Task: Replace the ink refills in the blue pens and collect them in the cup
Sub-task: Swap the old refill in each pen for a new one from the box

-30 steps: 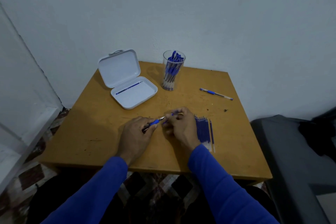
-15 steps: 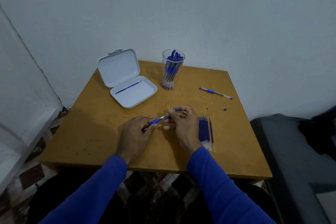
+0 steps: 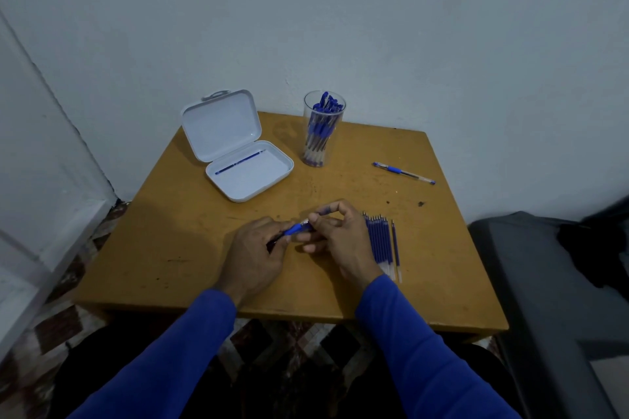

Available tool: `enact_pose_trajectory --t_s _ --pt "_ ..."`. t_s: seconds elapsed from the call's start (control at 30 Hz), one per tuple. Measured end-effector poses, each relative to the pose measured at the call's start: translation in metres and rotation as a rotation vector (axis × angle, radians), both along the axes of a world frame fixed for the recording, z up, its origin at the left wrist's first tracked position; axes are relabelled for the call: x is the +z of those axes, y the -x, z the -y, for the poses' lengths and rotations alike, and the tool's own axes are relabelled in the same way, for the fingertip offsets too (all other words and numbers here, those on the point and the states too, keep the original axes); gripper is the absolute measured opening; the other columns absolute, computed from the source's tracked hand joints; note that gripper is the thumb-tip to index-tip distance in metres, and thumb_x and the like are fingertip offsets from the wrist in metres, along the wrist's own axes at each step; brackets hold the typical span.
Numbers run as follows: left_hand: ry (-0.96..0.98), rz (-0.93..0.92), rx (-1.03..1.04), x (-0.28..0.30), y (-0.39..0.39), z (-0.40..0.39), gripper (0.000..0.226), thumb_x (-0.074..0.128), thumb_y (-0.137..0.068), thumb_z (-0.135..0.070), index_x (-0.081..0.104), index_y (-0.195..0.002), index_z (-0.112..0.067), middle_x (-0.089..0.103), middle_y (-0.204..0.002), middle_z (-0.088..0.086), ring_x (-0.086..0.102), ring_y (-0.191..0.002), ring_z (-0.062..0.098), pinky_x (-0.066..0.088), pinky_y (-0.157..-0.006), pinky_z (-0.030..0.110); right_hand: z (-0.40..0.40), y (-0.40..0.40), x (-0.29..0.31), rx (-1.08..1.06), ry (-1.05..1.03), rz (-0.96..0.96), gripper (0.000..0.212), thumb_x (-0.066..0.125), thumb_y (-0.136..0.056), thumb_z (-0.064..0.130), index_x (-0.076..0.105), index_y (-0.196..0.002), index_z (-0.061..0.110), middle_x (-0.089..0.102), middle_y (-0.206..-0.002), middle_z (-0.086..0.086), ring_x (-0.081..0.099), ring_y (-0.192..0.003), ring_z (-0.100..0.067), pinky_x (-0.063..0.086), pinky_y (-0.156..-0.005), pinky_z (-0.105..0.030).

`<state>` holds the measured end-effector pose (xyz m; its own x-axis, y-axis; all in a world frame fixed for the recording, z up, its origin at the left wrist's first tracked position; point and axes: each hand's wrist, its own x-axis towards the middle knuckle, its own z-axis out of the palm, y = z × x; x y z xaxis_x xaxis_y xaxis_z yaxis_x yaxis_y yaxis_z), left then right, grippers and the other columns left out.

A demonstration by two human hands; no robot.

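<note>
Over the table (image 3: 170,248), left hand (image 3: 253,257) and right hand (image 3: 337,236) both pinch one blue pen (image 3: 295,229).

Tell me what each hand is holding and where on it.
Both hold one blue pen: the left hand grips its grip end, the right hand pinches the other end.

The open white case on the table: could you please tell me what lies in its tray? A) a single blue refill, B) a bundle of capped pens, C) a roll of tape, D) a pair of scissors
A: the tray of the open white case holds just one thin blue refill, lying slantwise near the hinge side; the pens stand in the clear cup instead.
</note>
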<state>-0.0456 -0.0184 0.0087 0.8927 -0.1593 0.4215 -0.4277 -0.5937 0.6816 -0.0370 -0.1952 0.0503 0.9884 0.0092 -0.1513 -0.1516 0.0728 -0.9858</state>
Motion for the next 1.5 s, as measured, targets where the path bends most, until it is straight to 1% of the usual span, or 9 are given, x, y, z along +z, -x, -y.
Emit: enact_pose_trajectory --t_s 0.2,0.3,0.47,0.67,0.8,0.97,1.1,1.33,1.5 --pt "-0.046 -0.015 -0.037 0.001 -0.001 0.001 0.031 0.066 -0.095 -0.005 0.072 -0.123 -0.016 0.058 -0.084 -0.012 0.053 -0.075 -0.001 0.039 -0.067 0.010 0.004 0.003 -0.002 0.025 -0.022 0.022 0.017 0.061 -0.099 0.005 0.051 -0.110 -0.003 0.072 -0.091 -0.032 0.074 -0.078 -0.035 0.060 -0.054 -0.029" --pt "-0.048 -0.011 -0.045 0.000 -0.001 0.000 0.031 0.064 -0.095 -0.004 0.072 -0.123 -0.016 0.058 -0.083 -0.012 0.054 -0.075 0.001 0.043 -0.067 0.017 0.004 0.003 -0.004 0.033 -0.027 0.029 0.015 0.059 -0.100 0.005 0.051 -0.110 -0.002 0.071 -0.094 -0.034 0.073 -0.079 -0.036 0.060 -0.055 -0.028" --pt "-0.055 -0.007 -0.036 -0.001 -0.001 0.000 0.032 0.063 -0.095 -0.003 0.072 -0.122 -0.016 0.061 -0.084 -0.007 0.055 -0.075 0.007 0.049 -0.065 0.027 0.002 0.002 -0.006 0.050 -0.002 0.039 0.010 0.058 -0.101 0.005 0.050 -0.106 0.002 0.072 -0.090 -0.031 0.074 -0.073 -0.030 0.059 -0.054 -0.028" --pt "-0.077 -0.031 -0.030 -0.001 -0.001 0.000 0.031 0.063 -0.095 -0.005 0.072 -0.122 -0.018 0.059 -0.085 -0.010 0.053 -0.075 0.003 0.038 -0.067 0.013 0.002 0.002 -0.009 0.065 0.048 0.035 0.010 0.057 -0.102 0.008 0.048 -0.105 0.006 0.073 -0.088 -0.028 0.074 -0.075 -0.034 0.059 -0.054 -0.031" --pt "-0.085 -0.017 -0.019 0.002 0.000 0.002 0.030 0.057 -0.096 -0.018 0.072 -0.122 -0.017 0.060 -0.086 -0.009 0.054 -0.075 0.007 0.040 -0.067 0.015 0.000 0.003 -0.005 0.066 0.050 0.008 0.018 0.060 -0.101 0.010 0.046 -0.111 0.004 0.075 -0.086 -0.024 0.073 -0.073 -0.030 0.058 -0.054 -0.029" --pt "-0.063 -0.032 -0.011 0.006 -0.001 0.004 0.028 0.065 -0.096 -0.014 0.070 -0.124 -0.017 0.065 -0.092 -0.007 0.057 -0.081 0.004 0.048 -0.071 0.017 0.001 -0.003 0.002 0.062 0.108 -0.013 0.027 0.066 -0.097 0.011 0.047 -0.116 0.009 0.077 -0.087 -0.017 0.075 -0.072 -0.028 0.059 -0.056 -0.032" --pt "-0.075 -0.093 0.008 0.006 -0.016 0.007 0.038 0.062 -0.099 -0.032 0.061 -0.135 -0.023 0.065 -0.113 -0.012 0.055 -0.103 0.005 0.048 -0.091 0.026 0.008 -0.020 0.023 -0.050 0.231 0.103 0.023 0.067 -0.097 0.013 0.052 -0.113 0.020 0.077 -0.085 -0.010 0.076 -0.076 -0.022 0.063 -0.063 -0.041" --pt "-0.201 -0.133 -0.015 0.004 -0.054 0.019 0.044 0.059 -0.099 -0.040 0.056 -0.139 -0.021 0.058 -0.125 -0.009 0.047 -0.118 0.009 0.039 -0.101 0.025 0.024 -0.066 0.080 -0.193 0.522 0.408 0.018 0.067 -0.097 0.021 0.059 -0.112 0.028 0.070 -0.083 0.003 0.070 -0.077 -0.013 0.063 -0.066 -0.044" --pt "-0.316 -0.143 -0.074 0.004 -0.081 0.034 0.047 0.053 -0.101 -0.044 0.053 -0.144 -0.024 0.052 -0.145 -0.007 0.040 -0.137 0.013 0.033 -0.112 0.027 0.032 -0.101 0.122 -0.304 0.550 0.543 0.017 0.066 -0.098 0.019 0.058 -0.108 0.031 0.068 -0.079 0.007 0.070 -0.075 -0.011 0.062 -0.064 -0.044"
